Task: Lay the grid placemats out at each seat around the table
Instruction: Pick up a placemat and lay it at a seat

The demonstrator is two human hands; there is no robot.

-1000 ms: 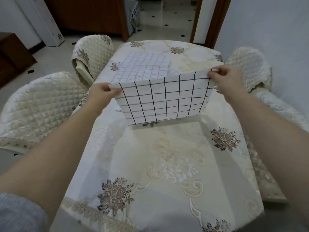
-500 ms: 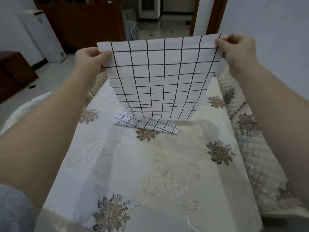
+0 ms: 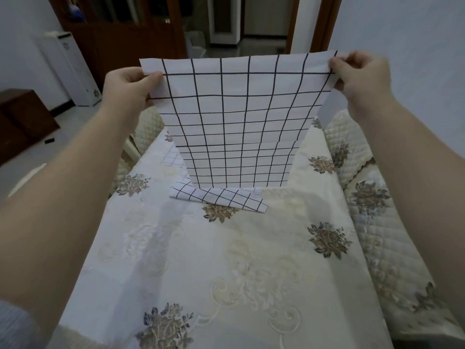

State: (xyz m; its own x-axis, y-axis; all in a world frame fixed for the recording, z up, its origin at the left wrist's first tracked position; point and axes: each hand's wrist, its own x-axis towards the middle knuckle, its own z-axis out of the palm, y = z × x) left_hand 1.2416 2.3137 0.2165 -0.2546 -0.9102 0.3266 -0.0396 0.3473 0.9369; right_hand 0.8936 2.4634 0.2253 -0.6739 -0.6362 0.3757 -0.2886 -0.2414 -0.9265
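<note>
A grey sleeve point(image 3: 12, 328) showed on the left forearm, just short of the table's near edge. The table point(image 3: 176, 248) wore a cream tablecloth point(image 3: 251, 278) embroidered with brown flowers. At the middle of the table lay a folded placemat point(image 3: 219, 199), white with a black grid, flat on the cloth and skewed to the table's edges.

Above the table's middle hung the held placemat point(image 3: 239, 109), upright and facing the person. Its lower edge came down at the folded placemat; whether the two touched could not be told. The left hand point(image 3: 125, 86) pinched its upper left corner, thumb on the near face. The right hand point(image 3: 362, 74) pinched the upper right corner, and the top edge ran taut between them.

On the table's far left part, a corner of a third placemat point(image 3: 171, 158) peeped out from behind the held one. A quilted right chair point(image 3: 372, 205) stood against the table's right side, and a quilted left chair point(image 3: 148, 127) at its far left. Beyond the table's far end stood a wooden cabinet point(image 3: 120, 41), a white appliance point(image 3: 73, 71) and an open doorway point(image 3: 254, 21).
</note>
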